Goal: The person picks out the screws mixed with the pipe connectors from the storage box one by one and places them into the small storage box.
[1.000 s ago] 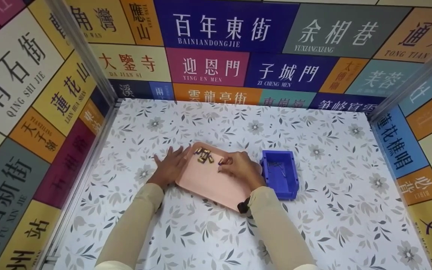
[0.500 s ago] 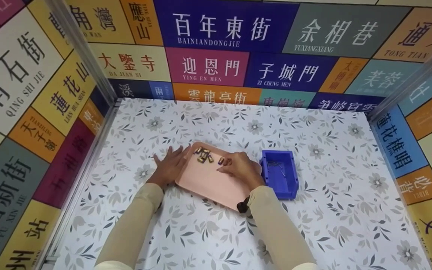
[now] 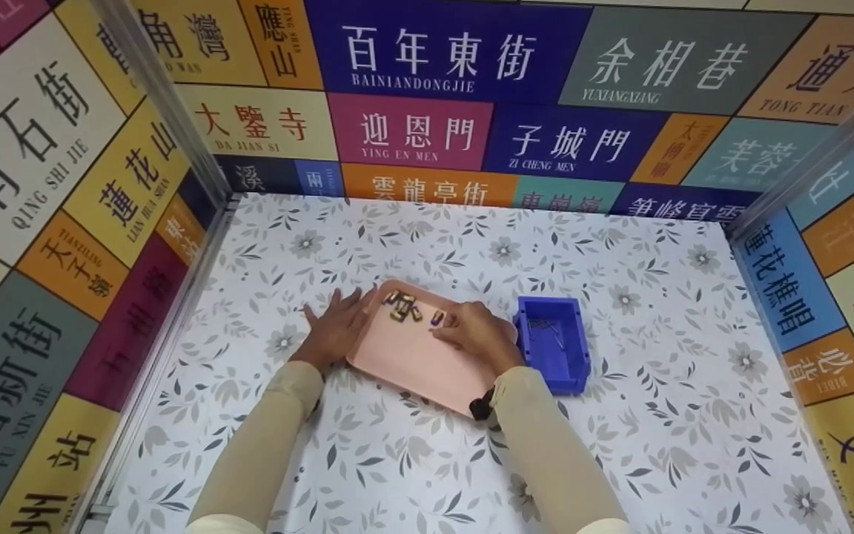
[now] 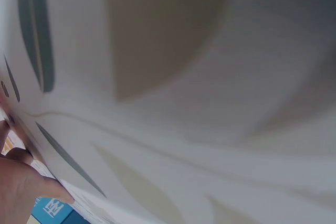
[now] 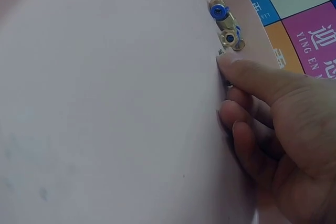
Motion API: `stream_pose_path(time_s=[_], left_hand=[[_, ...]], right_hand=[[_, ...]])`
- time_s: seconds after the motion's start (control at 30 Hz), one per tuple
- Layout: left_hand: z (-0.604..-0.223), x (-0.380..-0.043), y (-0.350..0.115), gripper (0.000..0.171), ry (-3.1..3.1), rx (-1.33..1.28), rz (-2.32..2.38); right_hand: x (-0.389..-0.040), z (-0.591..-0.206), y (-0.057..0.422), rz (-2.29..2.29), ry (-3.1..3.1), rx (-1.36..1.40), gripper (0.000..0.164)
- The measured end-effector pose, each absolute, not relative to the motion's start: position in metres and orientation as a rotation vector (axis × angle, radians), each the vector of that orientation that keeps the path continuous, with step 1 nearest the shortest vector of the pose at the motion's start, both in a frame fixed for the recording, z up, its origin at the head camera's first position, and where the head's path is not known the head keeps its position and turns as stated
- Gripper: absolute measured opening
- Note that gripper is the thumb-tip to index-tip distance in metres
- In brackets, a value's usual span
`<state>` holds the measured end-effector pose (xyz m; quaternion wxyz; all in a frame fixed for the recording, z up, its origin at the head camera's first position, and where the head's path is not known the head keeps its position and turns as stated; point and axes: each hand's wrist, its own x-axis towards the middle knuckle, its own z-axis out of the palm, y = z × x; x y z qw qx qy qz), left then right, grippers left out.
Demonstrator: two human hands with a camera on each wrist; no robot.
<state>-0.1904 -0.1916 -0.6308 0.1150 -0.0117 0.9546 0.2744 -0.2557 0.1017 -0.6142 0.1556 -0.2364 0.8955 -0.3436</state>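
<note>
My left hand (image 3: 334,330) lies with fingers spread on the cloth, its inner side against the left edge of a pink tray (image 3: 394,360). Only its thumb and some fingers (image 4: 21,187) show in the left wrist view. Over the tray, my right hand (image 3: 480,334) has its fingers curled, thumb and index fingertips at a small brass fitting (image 3: 437,319) with a blue end. In the right wrist view the thumb (image 5: 247,69) covers most of that fitting. Several similar brass and blue fittings (image 3: 402,305) lie clustered near the tray's upper left corner.
A blue plastic bin (image 3: 584,348) stands right of the tray, with several thin metal pieces (image 3: 545,325) inside. White cloth (image 3: 657,430) with grey leaves and flowers covers the table. Panels with street names (image 3: 412,133) wall in the back and both sides.
My right hand's fingertips have shifted slightly right, leaving more of the single fitting showing. The left hand, the tray and the bin stay in place.
</note>
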Motion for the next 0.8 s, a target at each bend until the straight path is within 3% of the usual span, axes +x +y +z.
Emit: stream_pose_path(time_s=[0.37, 0.8], left_hand=[[-0.628, -0.190, -0.192, 0.059, 2.813, -0.026, 0.775], [-0.629, -0.190, -0.192, 0.058, 2.826, -0.017, 0.775]], right_hand=[[-0.255, -0.612, 0.103, -1.094, 2.462, -0.655, 0.019], [-0.263, -0.590, 0.108, -1.127, 2.544, -0.676, 0.026]])
